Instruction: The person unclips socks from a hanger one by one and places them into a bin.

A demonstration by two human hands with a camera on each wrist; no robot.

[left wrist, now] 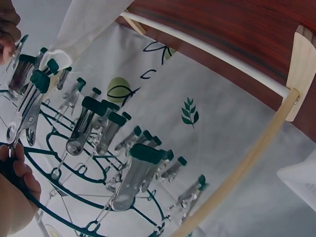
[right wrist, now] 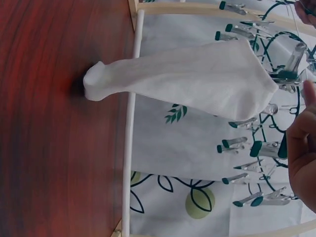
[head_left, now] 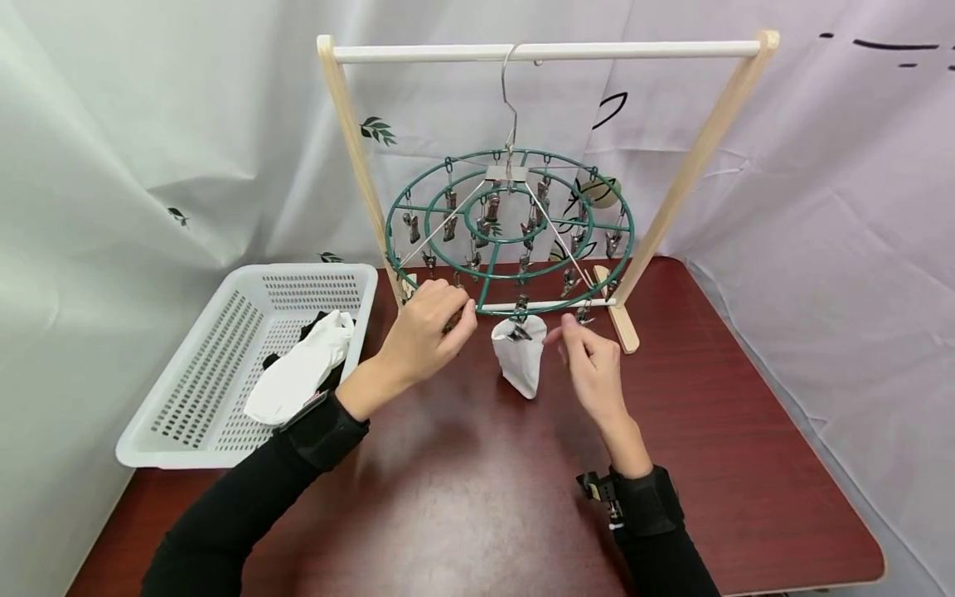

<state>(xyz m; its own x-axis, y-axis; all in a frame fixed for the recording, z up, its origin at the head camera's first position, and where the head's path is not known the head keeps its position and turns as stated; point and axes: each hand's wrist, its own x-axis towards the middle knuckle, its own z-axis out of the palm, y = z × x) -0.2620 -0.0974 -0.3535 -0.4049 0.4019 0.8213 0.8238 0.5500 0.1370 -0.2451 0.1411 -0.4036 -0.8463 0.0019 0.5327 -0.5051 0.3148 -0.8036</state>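
Observation:
A white sock [right wrist: 187, 79] hangs from a metal clip [head_left: 521, 311] at the front rim of a round green clip hanger [head_left: 488, 286]. To the left of the sock, my left hand [head_left: 436, 327] holds the hanger's outer ring, its fingers curled round the green wire in the left wrist view. My right hand [head_left: 593, 365] is just right of the sock, a fingertip close to the clip and nothing gripped. More metal clips with green tips [left wrist: 143, 170] dangle from the rings.
The hanger's hook rests on the white bar [head_left: 418, 54] of a wooden stand [head_left: 682, 178]. A white plastic basket [head_left: 201, 332] on the left contains another white sock [head_left: 302, 373] and some black cloth. Everything stands on a dark red table [head_left: 746, 464] before a white curtain.

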